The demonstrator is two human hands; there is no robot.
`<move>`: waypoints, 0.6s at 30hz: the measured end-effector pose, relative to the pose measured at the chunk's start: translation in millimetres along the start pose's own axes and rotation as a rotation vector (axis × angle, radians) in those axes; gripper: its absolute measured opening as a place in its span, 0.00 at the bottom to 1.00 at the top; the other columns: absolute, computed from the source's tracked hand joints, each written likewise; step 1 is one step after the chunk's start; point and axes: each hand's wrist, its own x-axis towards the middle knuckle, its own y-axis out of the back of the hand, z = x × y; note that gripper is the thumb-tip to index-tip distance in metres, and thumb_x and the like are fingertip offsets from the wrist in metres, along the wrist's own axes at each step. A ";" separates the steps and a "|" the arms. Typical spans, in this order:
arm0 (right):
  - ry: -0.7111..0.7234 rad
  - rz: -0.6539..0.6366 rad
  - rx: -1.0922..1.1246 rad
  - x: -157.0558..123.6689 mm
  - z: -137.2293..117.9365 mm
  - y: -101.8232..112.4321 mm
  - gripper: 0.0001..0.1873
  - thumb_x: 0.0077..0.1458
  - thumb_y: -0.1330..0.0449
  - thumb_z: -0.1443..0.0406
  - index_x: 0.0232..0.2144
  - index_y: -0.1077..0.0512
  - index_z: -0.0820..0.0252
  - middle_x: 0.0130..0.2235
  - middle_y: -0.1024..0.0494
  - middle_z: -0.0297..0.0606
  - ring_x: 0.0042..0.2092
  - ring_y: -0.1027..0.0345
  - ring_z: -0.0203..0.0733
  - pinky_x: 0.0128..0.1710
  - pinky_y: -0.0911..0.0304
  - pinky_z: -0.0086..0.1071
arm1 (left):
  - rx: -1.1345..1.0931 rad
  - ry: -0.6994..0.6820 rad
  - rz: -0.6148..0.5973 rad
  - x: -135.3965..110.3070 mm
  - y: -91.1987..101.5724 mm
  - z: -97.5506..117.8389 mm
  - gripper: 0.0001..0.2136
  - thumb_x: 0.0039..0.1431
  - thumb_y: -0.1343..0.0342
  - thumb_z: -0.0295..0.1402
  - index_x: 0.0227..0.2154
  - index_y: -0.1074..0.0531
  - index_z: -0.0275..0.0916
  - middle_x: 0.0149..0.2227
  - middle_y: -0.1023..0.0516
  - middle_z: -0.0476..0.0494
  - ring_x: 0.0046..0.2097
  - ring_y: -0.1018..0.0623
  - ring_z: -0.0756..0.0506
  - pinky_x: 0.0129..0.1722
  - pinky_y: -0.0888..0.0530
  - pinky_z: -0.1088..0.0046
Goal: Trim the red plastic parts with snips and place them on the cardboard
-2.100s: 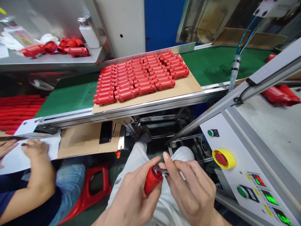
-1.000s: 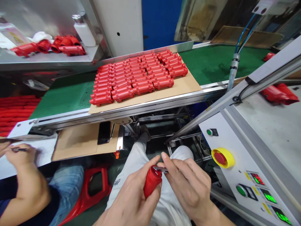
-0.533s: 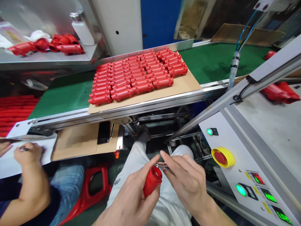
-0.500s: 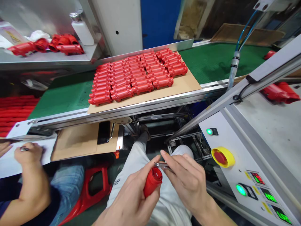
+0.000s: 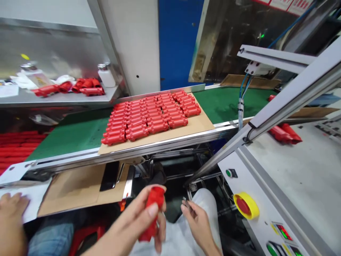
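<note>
My left hand (image 5: pixel 138 220) is closed around a red plastic cylinder part (image 5: pixel 152 213), held upright low in the middle of the view. My right hand (image 5: pixel 195 222) sits just to its right, apart from the part, with fingers pinched on a small metal tool (image 5: pixel 186 205). Both hands hover over my lap in light trousers. Beyond them a cardboard sheet (image 5: pixel 198 124) lies on the green conveyor belt (image 5: pixel 74 133) and carries several rows of red parts (image 5: pixel 151 115).
A co-worker's hand (image 5: pixel 12 220) rests on white paper at the lower left. A black phone (image 5: pixel 109 176) lies on a cardboard shelf under the belt. A control panel with a yellow-and-red stop button (image 5: pixel 245 205) stands at right. More red parts (image 5: pixel 70 87) lie on the steel shelf.
My hands have separated: the tool has come out of the red part's end and my left hand has lifted the part. The view has tilted upward. The co-worker's hand has shifted left.
</note>
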 end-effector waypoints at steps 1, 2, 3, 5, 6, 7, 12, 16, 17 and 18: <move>-0.033 0.003 0.021 -2.8 9.6 -3.6 0.33 0.63 0.36 0.39 0.44 0.13 0.61 0.38 0.13 0.47 0.41 0.19 0.52 0.43 0.24 0.37 | -0.170 0.020 -0.017 10.4 -0.8 10.3 0.17 0.75 0.44 0.45 0.59 0.23 0.44 0.41 0.18 0.42 0.36 0.14 0.44 0.35 0.17 0.68; -0.065 0.005 0.043 -5.3 18.1 -7.7 0.35 0.63 0.37 0.37 0.43 0.13 0.62 0.38 0.13 0.47 0.42 0.19 0.54 0.44 0.24 0.37 | -0.304 0.023 -0.018 20.4 -2.5 19.8 0.17 0.75 0.43 0.43 0.58 0.21 0.42 0.45 0.17 0.40 0.40 0.13 0.41 0.38 0.15 0.66; -0.096 0.003 0.065 -7.4 25.6 -12.2 0.37 0.62 0.37 0.36 0.43 0.13 0.63 0.38 0.13 0.47 0.43 0.19 0.56 0.45 0.24 0.38 | -0.406 0.013 -0.009 29.2 -4.8 27.6 0.16 0.75 0.43 0.42 0.57 0.20 0.40 0.48 0.17 0.38 0.44 0.12 0.40 0.41 0.14 0.65; -0.153 -0.012 0.108 -10.8 37.4 -22.6 0.40 0.60 0.37 0.34 0.43 0.13 0.65 0.37 0.13 0.47 0.42 0.20 0.56 0.44 0.25 0.38 | -0.545 0.013 0.001 42.3 -10.5 36.6 0.17 0.76 0.44 0.40 0.59 0.20 0.39 0.50 0.14 0.37 0.49 0.11 0.38 0.47 0.13 0.63; -0.178 -0.025 0.131 -11.9 42.0 -28.1 0.41 0.58 0.37 0.33 0.43 0.13 0.65 0.37 0.14 0.46 0.41 0.20 0.55 0.44 0.26 0.38 | -0.598 0.024 -0.005 46.3 -13.5 37.6 0.17 0.76 0.44 0.40 0.59 0.19 0.38 0.52 0.13 0.36 0.51 0.11 0.38 0.48 0.13 0.63; -0.201 -0.040 0.155 -12.6 46.0 -33.6 0.41 0.57 0.36 0.32 0.43 0.13 0.65 0.36 0.14 0.46 0.41 0.21 0.54 0.43 0.27 0.38 | -0.642 0.031 -0.022 48.5 -16.3 36.6 0.18 0.77 0.45 0.40 0.59 0.19 0.38 0.52 0.13 0.36 0.52 0.11 0.38 0.50 0.13 0.63; -0.328 -0.113 0.263 -10.6 63.4 -53.6 0.44 0.45 0.32 0.28 0.38 0.14 0.63 0.31 0.19 0.40 0.29 0.29 0.42 0.29 0.34 0.33 | -0.678 0.043 -0.101 44.0 -21.5 22.0 0.20 0.77 0.46 0.42 0.61 0.20 0.38 0.55 0.12 0.37 0.56 0.12 0.37 0.54 0.14 0.63; -0.462 -0.095 0.319 -2.4 72.9 -57.5 0.47 0.39 0.34 0.25 0.34 0.18 0.62 0.23 0.27 0.34 0.18 0.47 0.31 0.16 0.54 0.26 | -0.229 -0.067 -0.016 56.0 -20.1 34.9 0.22 0.75 0.42 0.44 0.68 0.26 0.47 0.60 0.15 0.39 0.63 0.17 0.37 0.60 0.19 0.64; -0.472 -0.075 0.330 0.5 73.9 -57.0 0.45 0.39 0.33 0.26 0.33 0.19 0.61 0.23 0.28 0.32 0.18 0.47 0.30 0.17 0.54 0.25 | -0.016 -0.149 -0.004 67.8 -21.3 44.6 0.24 0.74 0.40 0.45 0.68 0.27 0.48 0.61 0.16 0.40 0.63 0.18 0.37 0.61 0.20 0.64; -0.470 -0.054 0.339 3.4 74.1 -56.1 0.43 0.40 0.32 0.27 0.32 0.20 0.60 0.22 0.28 0.31 0.19 0.45 0.29 0.18 0.53 0.24 | 0.224 -0.262 0.007 83.7 -24.0 56.6 0.24 0.73 0.38 0.45 0.68 0.27 0.48 0.62 0.17 0.40 0.63 0.18 0.37 0.63 0.22 0.63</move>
